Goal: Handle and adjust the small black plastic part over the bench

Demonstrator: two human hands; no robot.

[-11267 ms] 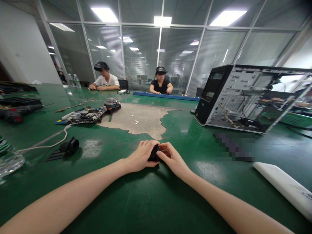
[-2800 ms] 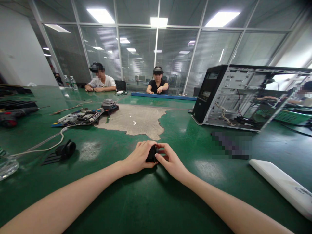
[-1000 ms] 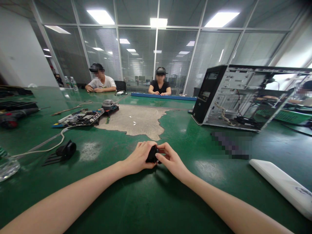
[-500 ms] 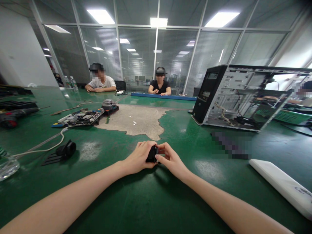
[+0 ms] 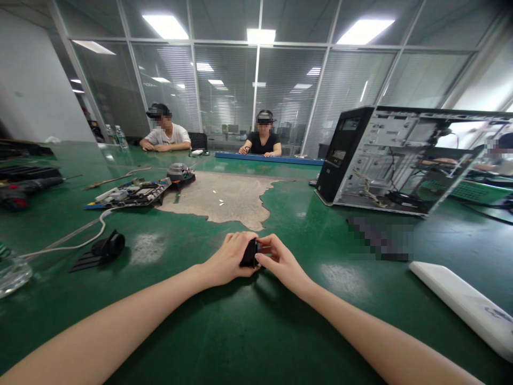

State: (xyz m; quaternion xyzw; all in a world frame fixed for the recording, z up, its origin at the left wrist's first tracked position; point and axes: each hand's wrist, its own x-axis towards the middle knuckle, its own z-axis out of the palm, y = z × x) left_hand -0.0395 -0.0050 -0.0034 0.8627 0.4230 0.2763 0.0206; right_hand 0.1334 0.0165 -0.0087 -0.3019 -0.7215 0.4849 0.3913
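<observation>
A small black boxy part (image 5: 249, 254) sits between my two hands, low over the green tabletop (image 5: 224, 331). My left hand (image 5: 228, 259) is wrapped round it from the left, fingers over its far side and thumb along the near side. At its right side, my right hand (image 5: 282, 263) has thumb and fingers curled in, with the thumb tip against the part's edge. Fingers cover much of the part, so its exact kind cannot be made out.
On the left are a circuit board (image 5: 132, 193), a black plastic piece with a round end (image 5: 109, 246), a white cable (image 5: 90, 241) and a clear bottle (image 5: 15, 277). An open computer case (image 5: 348, 155) stands right, near a long white object (image 5: 457, 302). People sit across the table.
My hands and the black part stay almost in place. Across the table, the person in the black shirt has shifted one hand to the left.
</observation>
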